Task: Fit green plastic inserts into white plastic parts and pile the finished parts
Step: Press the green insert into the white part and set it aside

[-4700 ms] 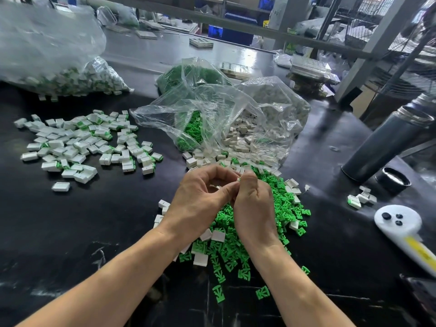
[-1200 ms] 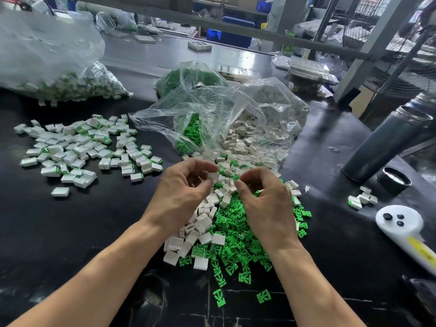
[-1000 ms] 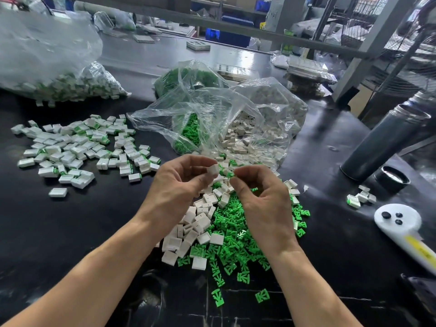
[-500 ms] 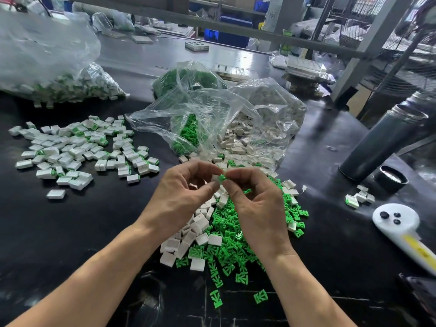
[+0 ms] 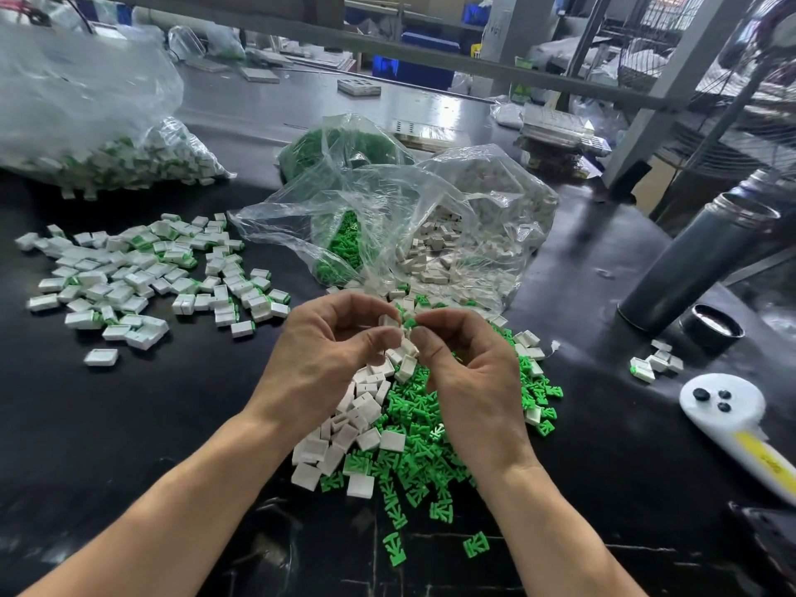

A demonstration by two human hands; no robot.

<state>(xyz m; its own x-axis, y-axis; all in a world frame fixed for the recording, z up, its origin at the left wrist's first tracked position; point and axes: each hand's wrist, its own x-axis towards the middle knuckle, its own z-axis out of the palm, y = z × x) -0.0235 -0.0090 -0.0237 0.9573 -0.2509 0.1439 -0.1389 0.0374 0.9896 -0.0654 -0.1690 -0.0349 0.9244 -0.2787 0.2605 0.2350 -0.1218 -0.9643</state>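
Over the black glossy worktable [image 5: 129,424], the left hand [image 5: 327,359] is pinching a small white rectangular plastic part [image 5: 390,321] between thumb and curled fingers, while the right hand [image 5: 469,372] is pinching a small green plastic insert [image 5: 409,323] at its fingertips, the insert touching the white part's end. Both hands are hovering above a loose heap of green comb-shaped plastic inserts [image 5: 413,428], which is lying mixed with a cluster of empty white plastic shells [image 5: 353,424] just beneath the wrists. Behind the hands, a crumpled clear plastic bag [image 5: 387,221] is spilling more green and white pieces toward the heap. To the left, well apart, a spread pile of finished white parts with green showing [image 5: 142,273] is lying on the table, and a large clear bag of assembled pieces [image 5: 86,122] is sitting beyond it. At the right, a dark grey metal flask [image 5: 698,265] is leaning beside its black round cap [image 5: 710,327], with a white handheld controller [image 5: 732,420] lying nearer the edge.
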